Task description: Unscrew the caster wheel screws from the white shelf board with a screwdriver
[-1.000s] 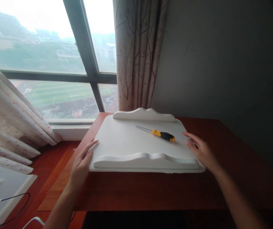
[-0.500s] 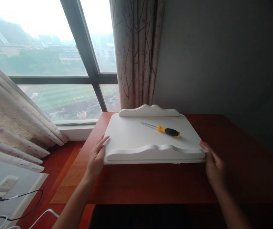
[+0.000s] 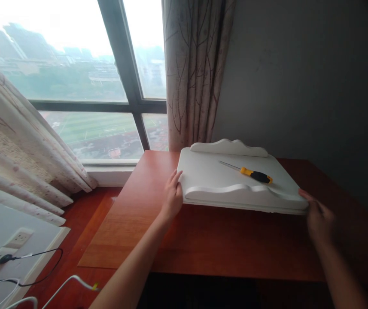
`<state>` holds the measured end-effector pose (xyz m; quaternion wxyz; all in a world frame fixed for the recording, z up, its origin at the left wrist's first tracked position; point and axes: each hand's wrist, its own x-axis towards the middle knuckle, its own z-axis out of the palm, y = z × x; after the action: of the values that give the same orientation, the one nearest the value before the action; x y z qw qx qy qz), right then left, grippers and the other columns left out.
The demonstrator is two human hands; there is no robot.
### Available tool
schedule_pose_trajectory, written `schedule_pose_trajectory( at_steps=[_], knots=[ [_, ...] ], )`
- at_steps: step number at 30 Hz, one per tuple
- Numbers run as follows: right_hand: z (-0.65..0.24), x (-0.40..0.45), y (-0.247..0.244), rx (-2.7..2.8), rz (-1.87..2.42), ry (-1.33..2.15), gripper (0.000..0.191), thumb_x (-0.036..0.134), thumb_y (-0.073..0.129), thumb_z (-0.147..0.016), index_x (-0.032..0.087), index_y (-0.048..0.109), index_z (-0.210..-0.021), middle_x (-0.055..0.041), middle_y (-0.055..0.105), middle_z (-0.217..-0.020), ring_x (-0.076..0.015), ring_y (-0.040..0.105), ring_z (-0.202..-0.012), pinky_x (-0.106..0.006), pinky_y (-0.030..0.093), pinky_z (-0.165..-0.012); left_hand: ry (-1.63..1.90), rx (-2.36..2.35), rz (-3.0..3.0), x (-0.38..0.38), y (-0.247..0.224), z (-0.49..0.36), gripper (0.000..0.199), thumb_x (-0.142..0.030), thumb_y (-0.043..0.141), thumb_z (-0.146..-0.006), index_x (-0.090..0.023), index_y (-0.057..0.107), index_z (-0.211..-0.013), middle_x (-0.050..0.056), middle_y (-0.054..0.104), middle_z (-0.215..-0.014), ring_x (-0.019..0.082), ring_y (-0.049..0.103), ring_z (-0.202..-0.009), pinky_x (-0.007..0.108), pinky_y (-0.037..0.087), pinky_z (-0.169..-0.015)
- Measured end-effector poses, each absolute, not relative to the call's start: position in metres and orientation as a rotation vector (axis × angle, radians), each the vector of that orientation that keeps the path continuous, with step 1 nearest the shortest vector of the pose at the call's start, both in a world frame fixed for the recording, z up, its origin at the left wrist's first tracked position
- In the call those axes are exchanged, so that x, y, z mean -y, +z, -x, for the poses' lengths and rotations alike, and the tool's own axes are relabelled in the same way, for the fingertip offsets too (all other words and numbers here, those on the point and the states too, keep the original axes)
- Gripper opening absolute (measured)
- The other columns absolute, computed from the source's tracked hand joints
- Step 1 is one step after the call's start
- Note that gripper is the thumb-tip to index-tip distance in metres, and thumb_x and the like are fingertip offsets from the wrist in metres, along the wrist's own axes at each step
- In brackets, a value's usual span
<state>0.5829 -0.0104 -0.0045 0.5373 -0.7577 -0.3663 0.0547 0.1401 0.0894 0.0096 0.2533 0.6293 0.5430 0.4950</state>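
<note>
Between my hands is a white board (image 3: 203, 169) with a low wavy-edged rail along its near and far sides. My left hand (image 3: 173, 195) grips its left edge, fingers on top near the front corner. At the right front corner my right hand (image 3: 319, 216) is closed around the edge. A screwdriver (image 3: 256, 174) with a yellow and black handle lies on the board, its tip pointing left and away from me. The underside of the board is hidden.
The reddish-brown wooden table (image 3: 122, 240) is under the board. Behind it are a grey wall (image 3: 299, 86), a patterned curtain (image 3: 193, 77) and a window (image 3: 83, 81). At lower left, a black plug (image 3: 5, 259) sits in a wall socket, and a white cable (image 3: 74, 279) loops nearby.
Both hands have moved the white board to the right across the table, and it is turned slightly. The screwdriver has travelled along on top. My view has shifted a little left.
</note>
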Motion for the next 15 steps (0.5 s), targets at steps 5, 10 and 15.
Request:
schedule_pose_trajectory(
  at_steps=[5,10,15],
  knots=[
    [-0.615,0.004,-0.003,0.830,1.823,0.102,0.053,0.040,0.045,-0.087,0.014,0.077,-0.121,-0.0130,0.070,-0.132,-0.0318,0.061,-0.127,-0.042,0.043,-0.106,1.341,-1.469,-1.734,-0.094,0.007,-0.177,0.050,-0.013,0.043,-0.092,-0.020,0.065,-0.136,0.010,0.051,-0.154,0.027,0.045,-0.146,0.045,0.034,-0.124],
    [-0.640,-0.001,0.000,0.789,1.826,0.075,0.055,0.038,0.045,-0.084,0.012,0.077,-0.120,-0.0159,0.071,-0.129,-0.0322,0.063,-0.121,-0.043,0.045,-0.101,1.303,-1.480,-1.766,-0.095,0.011,-0.207,0.051,-0.010,0.043,-0.092,-0.017,0.062,-0.139,0.014,0.049,-0.153,0.028,0.044,-0.145,0.044,0.034,-0.123],
    [-0.662,-0.005,-0.001,0.742,1.838,0.041,0.056,0.035,0.044,-0.081,0.012,0.078,-0.119,-0.0161,0.073,-0.124,-0.0325,0.065,-0.113,-0.046,0.045,-0.096,1.264,-1.495,-1.806,-0.096,0.016,-0.231,0.052,-0.008,0.044,-0.091,-0.017,0.063,-0.138,0.017,0.050,-0.151,0.030,0.046,-0.142,0.045,0.036,-0.121]
  ],
)
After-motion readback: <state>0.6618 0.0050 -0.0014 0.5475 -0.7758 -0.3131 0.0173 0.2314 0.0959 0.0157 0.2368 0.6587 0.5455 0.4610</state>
